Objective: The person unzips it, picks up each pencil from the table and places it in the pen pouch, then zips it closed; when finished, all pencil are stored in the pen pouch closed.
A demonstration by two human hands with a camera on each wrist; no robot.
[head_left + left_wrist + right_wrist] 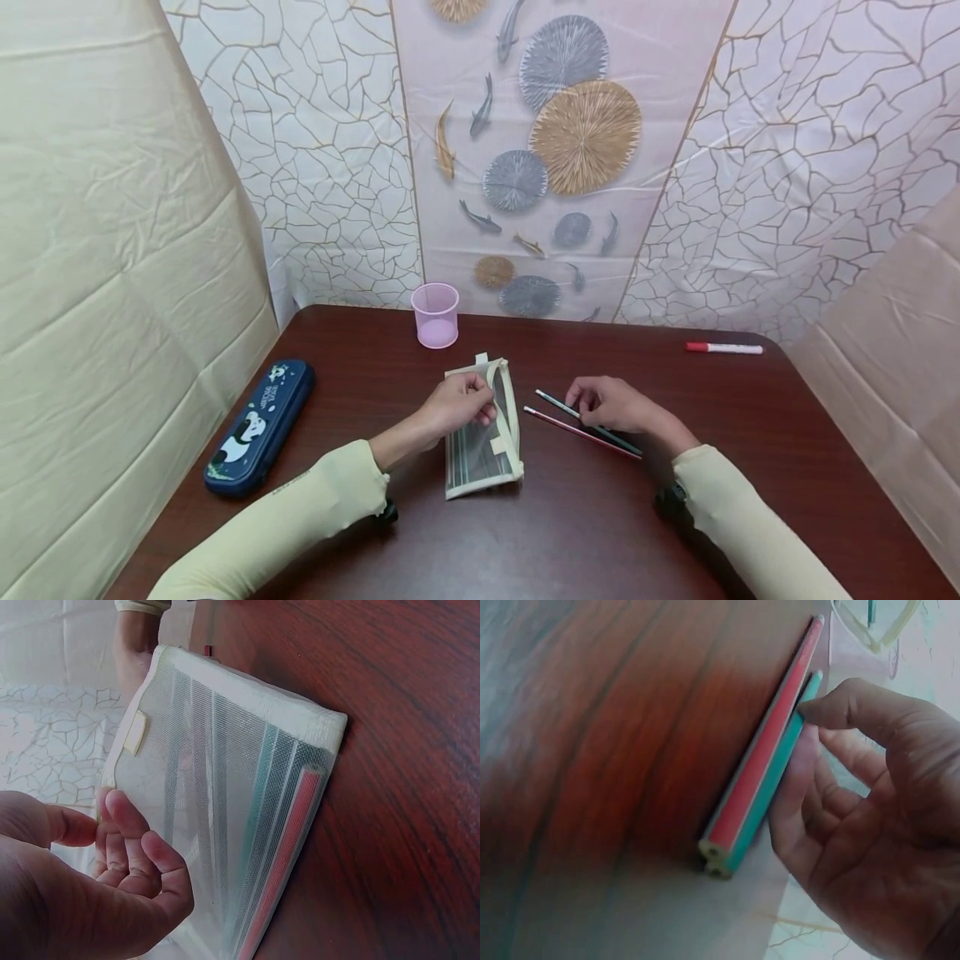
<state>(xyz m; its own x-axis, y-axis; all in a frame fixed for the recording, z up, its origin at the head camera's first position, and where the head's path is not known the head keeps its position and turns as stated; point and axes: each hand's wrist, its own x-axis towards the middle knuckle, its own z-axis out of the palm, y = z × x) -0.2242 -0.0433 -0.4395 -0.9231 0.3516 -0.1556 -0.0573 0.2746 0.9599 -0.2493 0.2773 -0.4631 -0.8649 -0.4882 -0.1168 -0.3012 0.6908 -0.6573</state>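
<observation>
A mesh zip pouch [468,458] with cream edging lies in the middle of the table, its zipped side parted. Through the mesh show a red pencil [289,840] and several other pencils. My left hand [463,400] pinches the pouch's upper edge between thumb and fingers. To the right, my right hand [618,404] has thumb and forefinger on a green pencil [769,787], gripping it partway along. Right beside it lies a red pencil [761,761] on the table. In the right wrist view, the unsharpened ends of both pencils face the camera.
A dark blue pencil case [258,429] with a panda picture lies at the left. The pink mesh cup [436,321] stands at the back edge. Far right is a white marker with a red cap [723,348]. Patterned cloth hangs behind the table [570,533].
</observation>
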